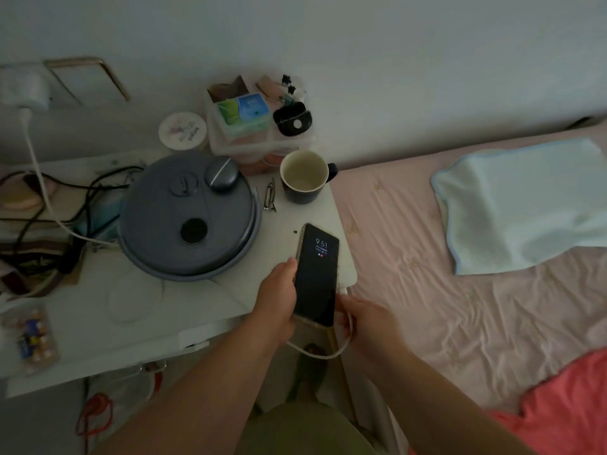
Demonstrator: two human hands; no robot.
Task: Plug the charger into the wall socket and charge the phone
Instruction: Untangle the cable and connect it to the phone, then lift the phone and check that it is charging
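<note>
The phone [316,274] is lying lengthwise away from the person, screen up; the left hand [277,298] is grasping its left edge, the right hand [364,323] is pinching the white cable [345,346] at its near end.

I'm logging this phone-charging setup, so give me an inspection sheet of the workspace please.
Surface: white bedside table, crowded.
Job's things: phone, screen lit, at table's right edge; charger in the wall, upper left.
Clutter: grey round appliance, mug, organiser box.
Grippers: left hand holds phone; right hand holds white cable near phone's bottom.
Cables: black tangle at left.
Surroundings: pink bed, pale towel.
</note>
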